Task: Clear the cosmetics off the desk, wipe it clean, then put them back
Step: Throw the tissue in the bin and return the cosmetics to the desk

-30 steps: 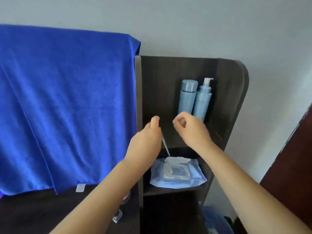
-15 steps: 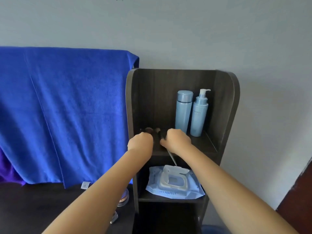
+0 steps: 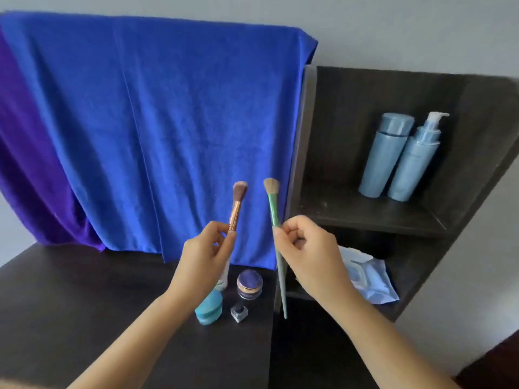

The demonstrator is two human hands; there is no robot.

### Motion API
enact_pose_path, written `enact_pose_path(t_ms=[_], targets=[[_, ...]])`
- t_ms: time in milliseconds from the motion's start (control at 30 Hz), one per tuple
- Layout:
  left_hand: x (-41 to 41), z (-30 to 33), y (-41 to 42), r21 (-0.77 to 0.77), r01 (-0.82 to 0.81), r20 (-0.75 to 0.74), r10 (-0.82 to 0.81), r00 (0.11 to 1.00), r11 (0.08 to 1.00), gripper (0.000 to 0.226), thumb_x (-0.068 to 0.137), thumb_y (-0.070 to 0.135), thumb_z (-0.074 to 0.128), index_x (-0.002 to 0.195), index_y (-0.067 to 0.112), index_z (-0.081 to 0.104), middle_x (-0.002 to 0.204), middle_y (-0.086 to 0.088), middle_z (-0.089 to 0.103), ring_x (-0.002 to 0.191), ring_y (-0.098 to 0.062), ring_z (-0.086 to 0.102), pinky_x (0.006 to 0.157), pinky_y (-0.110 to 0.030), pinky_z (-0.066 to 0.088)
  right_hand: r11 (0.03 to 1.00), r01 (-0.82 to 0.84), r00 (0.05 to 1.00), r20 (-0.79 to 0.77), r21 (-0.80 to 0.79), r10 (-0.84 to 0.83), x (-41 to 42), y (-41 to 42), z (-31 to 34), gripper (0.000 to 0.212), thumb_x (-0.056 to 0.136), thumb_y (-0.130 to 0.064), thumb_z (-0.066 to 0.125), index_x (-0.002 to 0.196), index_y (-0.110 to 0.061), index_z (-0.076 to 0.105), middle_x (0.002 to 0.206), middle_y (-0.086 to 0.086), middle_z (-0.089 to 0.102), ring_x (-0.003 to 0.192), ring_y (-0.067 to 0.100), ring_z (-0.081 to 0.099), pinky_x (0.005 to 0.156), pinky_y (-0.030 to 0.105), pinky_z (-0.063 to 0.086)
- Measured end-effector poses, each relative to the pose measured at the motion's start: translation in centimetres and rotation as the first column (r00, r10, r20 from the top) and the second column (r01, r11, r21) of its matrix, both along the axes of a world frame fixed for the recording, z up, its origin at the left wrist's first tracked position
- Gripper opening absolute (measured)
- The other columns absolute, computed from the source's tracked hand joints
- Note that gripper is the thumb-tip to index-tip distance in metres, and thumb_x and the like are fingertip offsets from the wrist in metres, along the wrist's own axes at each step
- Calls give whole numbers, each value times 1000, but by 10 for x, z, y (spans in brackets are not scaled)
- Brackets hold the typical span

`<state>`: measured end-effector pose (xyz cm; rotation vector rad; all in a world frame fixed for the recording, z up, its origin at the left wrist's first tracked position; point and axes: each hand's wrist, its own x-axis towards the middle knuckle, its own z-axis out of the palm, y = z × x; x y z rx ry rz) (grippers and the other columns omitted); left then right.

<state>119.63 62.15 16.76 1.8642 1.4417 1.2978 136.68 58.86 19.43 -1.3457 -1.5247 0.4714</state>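
The left hand [image 3: 203,255] pinches a rose-gold brush [image 3: 237,204] by its handle, bristles up, its long axis tipped slightly toward one o'clock. The right hand [image 3: 307,255] pinches a green brush [image 3: 273,209] near its upper end, bristles toward eleven o'clock and the slim handle running down to about six. Both brushes hang above the dark desk [image 3: 84,304], before a blue towel [image 3: 168,122]. Below them stand a teal sponge [image 3: 209,308], a jar [image 3: 249,284] and a small bottle [image 3: 239,312].
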Motion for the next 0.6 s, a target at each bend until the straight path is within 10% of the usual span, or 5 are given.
enact_pose_path(t_ms=[267, 600], targets=[[-154, -115, 60, -233, -78, -141, 46, 989, 969, 15, 90, 24, 56, 79, 13, 55, 48, 5, 47, 43, -10, 40, 51, -30, 35, 935, 93, 994, 83, -341, -68, -169, 78, -134, 21, 83, -31, 62, 68, -22, 51, 55, -11, 53, 58, 9, 51, 59, 28, 40], [-211, -218, 136, -462, -74, -358, -110, 927, 884, 23, 95, 31, 42, 87, 10, 48, 81, -14, 67, 78, -37, 60, 64, -39, 44, 736, 378, 925, 249, -562, -286, -258, 144, -241, 22, 89, -25, 56, 85, -3, 57, 86, 15, 68, 85, 33, 63, 69, 38, 44]])
